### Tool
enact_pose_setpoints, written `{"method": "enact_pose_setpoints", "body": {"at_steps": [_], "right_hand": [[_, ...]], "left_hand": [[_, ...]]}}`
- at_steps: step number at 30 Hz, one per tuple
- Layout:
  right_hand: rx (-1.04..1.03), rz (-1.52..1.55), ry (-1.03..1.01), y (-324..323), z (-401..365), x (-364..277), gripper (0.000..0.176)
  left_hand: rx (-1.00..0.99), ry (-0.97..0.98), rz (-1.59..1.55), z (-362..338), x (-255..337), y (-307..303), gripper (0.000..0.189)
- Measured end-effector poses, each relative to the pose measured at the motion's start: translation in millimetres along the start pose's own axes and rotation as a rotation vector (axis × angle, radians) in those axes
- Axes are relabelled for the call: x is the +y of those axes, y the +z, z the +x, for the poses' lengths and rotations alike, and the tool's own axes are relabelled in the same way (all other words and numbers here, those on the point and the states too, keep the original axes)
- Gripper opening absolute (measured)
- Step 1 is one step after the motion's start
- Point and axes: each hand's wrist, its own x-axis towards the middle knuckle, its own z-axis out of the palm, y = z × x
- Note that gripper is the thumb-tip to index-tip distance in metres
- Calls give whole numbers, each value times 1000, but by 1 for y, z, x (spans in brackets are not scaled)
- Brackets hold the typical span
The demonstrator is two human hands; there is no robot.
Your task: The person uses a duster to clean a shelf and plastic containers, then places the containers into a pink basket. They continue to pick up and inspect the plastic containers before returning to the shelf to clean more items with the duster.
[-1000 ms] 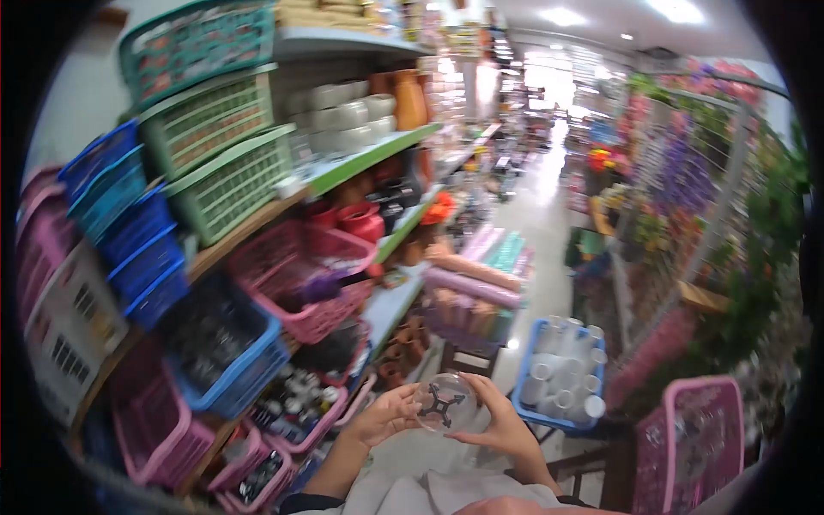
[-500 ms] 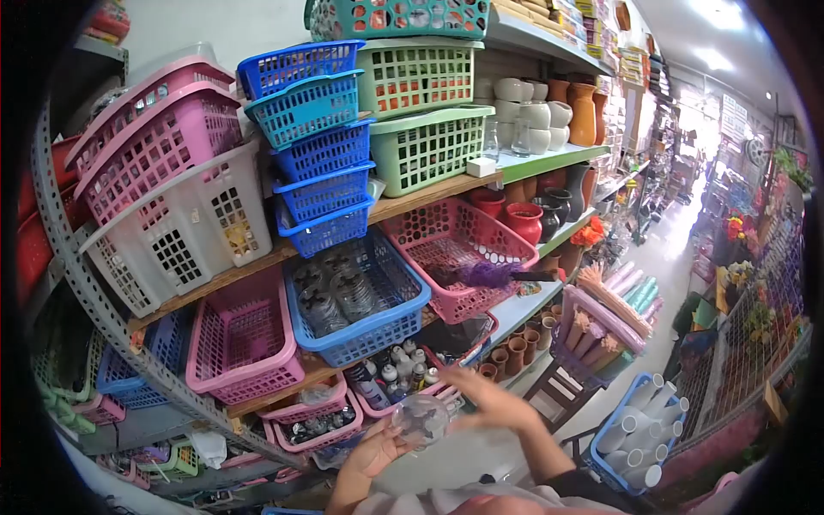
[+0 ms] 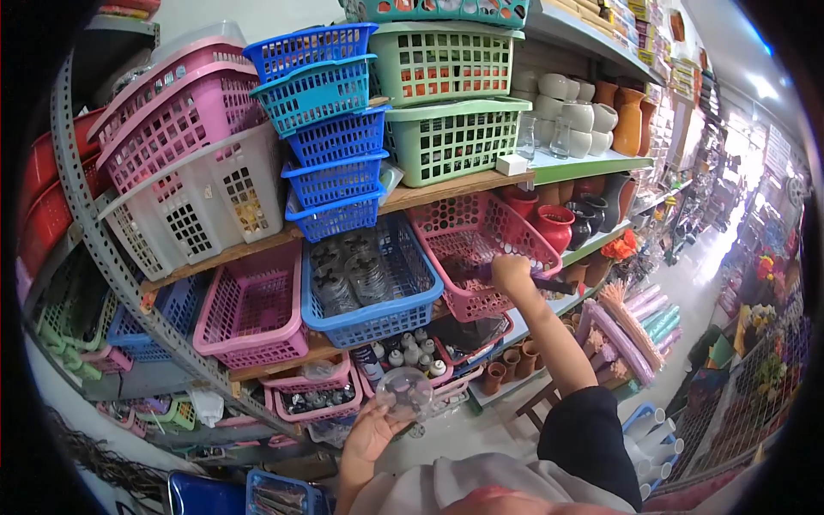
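Observation:
My left hand (image 3: 371,436) is closed on the edge of a clear round bowl-like container (image 3: 405,393) with dark marks showing on it, held low in front of the shelf. My right hand (image 3: 512,275) is stretched out over the pink basket (image 3: 468,296) and closed around a purple fluffy duster, whose dark handle (image 3: 558,285) sticks out to the right. Much of the duster is hidden by the hand. To the left, a blue basket (image 3: 369,316) holds stacks of similar clear pieces (image 3: 365,283).
Stacked blue baskets (image 3: 335,137) and green baskets (image 3: 455,142) stand on the wooden shelf above. Bottles (image 3: 412,354) fill a lower basket. Red pots (image 3: 554,227), rolls of wrapping (image 3: 618,335) and white tubes (image 3: 657,442) are to the right, beside an aisle.
My right hand has moved from beside the clear container up and forward to the pink basket and closed on the purple duster. The left hand still holds the container. The view has shifted.

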Motion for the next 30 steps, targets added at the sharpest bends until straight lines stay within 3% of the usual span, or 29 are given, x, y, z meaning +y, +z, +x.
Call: {"method": "enact_pose_setpoints", "body": {"at_steps": [3,7,8,10,12,14,18,19,20,21,22,23,24,26,27,28,30], "right_hand": [[228,43,6,-10,-10,25,14],[308,299,13,-37,-71,68,47],[279,378,65,-41,-89,74,49],[410,558,-80,-29,-124,87,49],[373,728,-129,-18,-159,84,59],[171,819,-225,4,-184,73,67],[-97,1017,-461,39,-229,33,64],[-103,955,-462,48,-237,31,64],[-108,895,-463,57,-241,28,65],[-105,896,-461,61,-242,26,65],[-55,918,-312,64,-242,24,65],[-3,934,-164,67,-241,24,65],[-1,930,-163,75,-243,24,65],[-5,902,-413,92,-248,24,63],[-51,914,-493,59,-249,22,66],[-50,916,-489,60,-249,25,66],[-4,779,-255,62,-248,32,69]], "left_hand": [[51,29,-25,11,-8,9,35],[113,128,-76,21,-31,12,40],[160,159,-69,25,-35,16,40],[177,172,-78,33,-43,17,40],[189,188,-124,38,-52,17,40],[214,192,-130,45,-60,20,40],[188,228,-42,64,-79,15,41],[-75,231,-124,73,-86,1,45],[-77,230,-122,74,-88,5,45],[53,217,-28,76,-90,9,48],[183,203,66,77,-93,15,51],[175,186,110,78,-97,19,53],[185,128,156,76,-101,21,55],[122,136,131,75,-113,27,55],[121,134,131,74,-115,27,55],[145,128,125,73,-117,26,54],[189,116,115,72,-117,24,51]]}}
